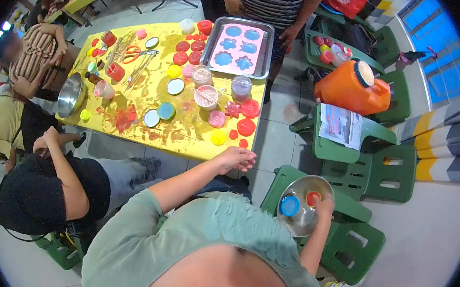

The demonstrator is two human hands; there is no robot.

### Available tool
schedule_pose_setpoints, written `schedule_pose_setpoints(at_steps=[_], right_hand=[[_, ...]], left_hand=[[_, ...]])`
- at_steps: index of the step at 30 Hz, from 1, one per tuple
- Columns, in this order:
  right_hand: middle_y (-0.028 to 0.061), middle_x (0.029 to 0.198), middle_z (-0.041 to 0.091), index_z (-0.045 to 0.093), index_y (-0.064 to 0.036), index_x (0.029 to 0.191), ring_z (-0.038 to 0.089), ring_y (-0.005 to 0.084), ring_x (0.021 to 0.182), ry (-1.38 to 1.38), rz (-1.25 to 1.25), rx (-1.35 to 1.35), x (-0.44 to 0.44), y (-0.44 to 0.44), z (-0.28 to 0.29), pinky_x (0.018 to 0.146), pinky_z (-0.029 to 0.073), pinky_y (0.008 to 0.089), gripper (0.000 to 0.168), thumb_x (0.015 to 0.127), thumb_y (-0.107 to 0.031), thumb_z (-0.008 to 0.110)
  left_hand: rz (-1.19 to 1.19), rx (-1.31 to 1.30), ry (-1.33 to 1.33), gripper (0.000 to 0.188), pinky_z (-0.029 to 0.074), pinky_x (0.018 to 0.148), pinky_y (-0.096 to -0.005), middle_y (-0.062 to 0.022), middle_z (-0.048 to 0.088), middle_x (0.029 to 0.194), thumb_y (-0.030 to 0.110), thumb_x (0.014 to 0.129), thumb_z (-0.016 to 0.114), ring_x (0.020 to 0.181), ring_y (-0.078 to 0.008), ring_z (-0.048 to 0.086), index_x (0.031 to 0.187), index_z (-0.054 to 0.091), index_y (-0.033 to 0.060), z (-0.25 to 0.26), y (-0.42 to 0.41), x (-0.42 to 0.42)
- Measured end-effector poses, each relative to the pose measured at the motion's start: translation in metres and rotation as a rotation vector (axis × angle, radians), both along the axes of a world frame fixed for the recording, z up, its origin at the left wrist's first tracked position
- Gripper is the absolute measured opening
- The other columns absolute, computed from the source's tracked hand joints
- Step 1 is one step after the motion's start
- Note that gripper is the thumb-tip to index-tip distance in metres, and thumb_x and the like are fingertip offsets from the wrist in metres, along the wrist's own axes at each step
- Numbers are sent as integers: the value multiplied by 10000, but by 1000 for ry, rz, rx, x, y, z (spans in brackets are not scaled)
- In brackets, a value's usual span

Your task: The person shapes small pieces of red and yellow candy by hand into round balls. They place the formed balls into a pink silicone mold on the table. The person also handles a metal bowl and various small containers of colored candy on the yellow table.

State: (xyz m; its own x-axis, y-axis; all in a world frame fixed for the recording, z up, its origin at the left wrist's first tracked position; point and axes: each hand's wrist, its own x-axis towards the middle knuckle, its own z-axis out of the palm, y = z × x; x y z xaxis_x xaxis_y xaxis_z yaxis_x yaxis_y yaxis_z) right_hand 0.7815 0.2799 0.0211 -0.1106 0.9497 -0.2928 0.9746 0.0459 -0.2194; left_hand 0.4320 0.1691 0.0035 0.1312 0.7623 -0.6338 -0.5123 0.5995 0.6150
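My left hand [236, 159] reaches past the near right corner of the yellow-covered table [148, 135], its fingers loosely spread and holding nothing. Lower right, my right hand [324, 208] is at the right rim of a stainless steel bowl [297, 227] over a green plastic chair [279, 185]. Its fingertips meet a red round piece [313, 198] inside; whether they grip that piece or the rim cannot be told. A blue-lidded round container [289, 206] also lies in the bowl. Closest to my left hand on the table are red round pieces [246, 127] and a yellow flower-shaped piece [218, 137].
A metal tray [268, 56] bears a pink silicone mold [240, 30] with blue-filled cavities. Cups, orange-handled scissors [131, 54], sticks and another steel bowl [69, 98] occupy the table. An orange jug [352, 86] stands on chairs at right. People stand or sit around [41, 192].
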Motion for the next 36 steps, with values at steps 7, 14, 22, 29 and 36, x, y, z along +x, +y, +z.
schedule_pose_setpoints(at_steps=[7, 14, 22, 29, 36], right_hand=[[168, 937, 595, 554, 8, 1011, 576, 270, 862, 369, 86, 91, -88, 65, -32, 771, 442, 343, 381, 713, -219, 618], [67, 723, 595, 570, 31, 937, 540, 122, 563, 939, -54, -227, -293, 139, -27, 509, 437, 237, 228, 761, -115, 553], [42, 685, 556, 550, 45, 919, 528, 114, 577, 857, 37, -320, -426, 204, -68, 512, 437, 235, 241, 757, -129, 584], [41, 649, 541, 542, -8, 844, 535, 156, 550, 750, -123, -651, -463, 226, -92, 480, 442, 292, 206, 760, -188, 595], [63, 665, 557, 546, -57, 857, 557, 210, 611, 849, -295, -884, -478, 213, -65, 573, 457, 366, 225, 780, -265, 584]], left_hand=[[-90, 45, 39, 296, 463, 720, -270, -69, 564, 963, 224, 840, 509, 841, -141, 538, 1043, 528, 9, 19, -12, -63], [-50, 93, 5, 300, 474, 707, -261, -78, 580, 927, 237, 842, 508, 796, -138, 561, 1029, 523, 3, 24, -19, -141], [41, 44, -21, 294, 470, 731, -267, -104, 565, 955, 198, 857, 481, 821, -155, 571, 1049, 499, -24, 32, -36, -185], [244, 17, -9, 276, 471, 743, -271, -107, 575, 952, 197, 856, 481, 822, -162, 573, 1024, 517, -19, 38, -57, -190], [379, 21, 17, 286, 469, 747, -273, -98, 577, 959, 210, 855, 484, 832, -153, 570, 1033, 513, -12, 39, -78, -181]])
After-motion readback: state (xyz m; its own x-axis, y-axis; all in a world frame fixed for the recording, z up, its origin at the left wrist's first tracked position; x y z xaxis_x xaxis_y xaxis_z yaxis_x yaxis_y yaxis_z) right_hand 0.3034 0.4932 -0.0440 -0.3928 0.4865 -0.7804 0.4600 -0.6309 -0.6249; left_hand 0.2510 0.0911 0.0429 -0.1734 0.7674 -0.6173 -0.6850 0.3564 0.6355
